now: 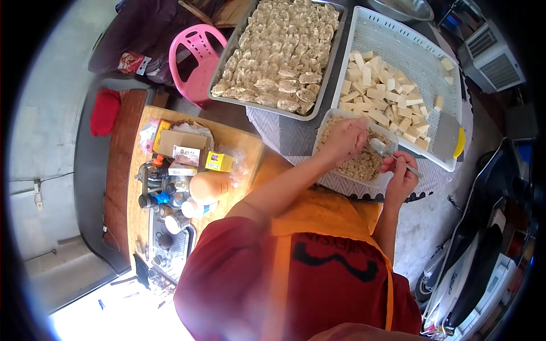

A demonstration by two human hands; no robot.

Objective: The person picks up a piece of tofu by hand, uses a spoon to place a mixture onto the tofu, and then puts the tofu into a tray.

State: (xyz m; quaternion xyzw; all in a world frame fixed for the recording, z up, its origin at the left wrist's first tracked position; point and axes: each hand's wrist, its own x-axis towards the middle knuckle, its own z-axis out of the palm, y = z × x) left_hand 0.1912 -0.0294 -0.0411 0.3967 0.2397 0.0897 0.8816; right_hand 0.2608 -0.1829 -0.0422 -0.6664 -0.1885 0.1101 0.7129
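Observation:
My right hand (401,174) grips the handle of a metal spoon (379,148). The spoon's bowl is at the crumbly light-brown filling (360,167) in a translucent plastic tub (320,140). Above the same tub my left hand (347,138) is curled with its fingers drawn together; whether it holds a piece cannot be seen. Just beyond lies a white perforated plastic tray (384,36), with many pale tofu-like blocks (384,91) heaped in it. To the left of that, a metal tray (294,114) bears rows of lumpy, coated pieces (283,51).
A scraper (448,134) with a yellow handle rests in the white tray's near right corner. A metal bowl (403,9) stands behind. At left are a pink plastic chair (202,64) and a wooden table (243,149) crowded with boxes and jars. A scooter (469,264) stands at right.

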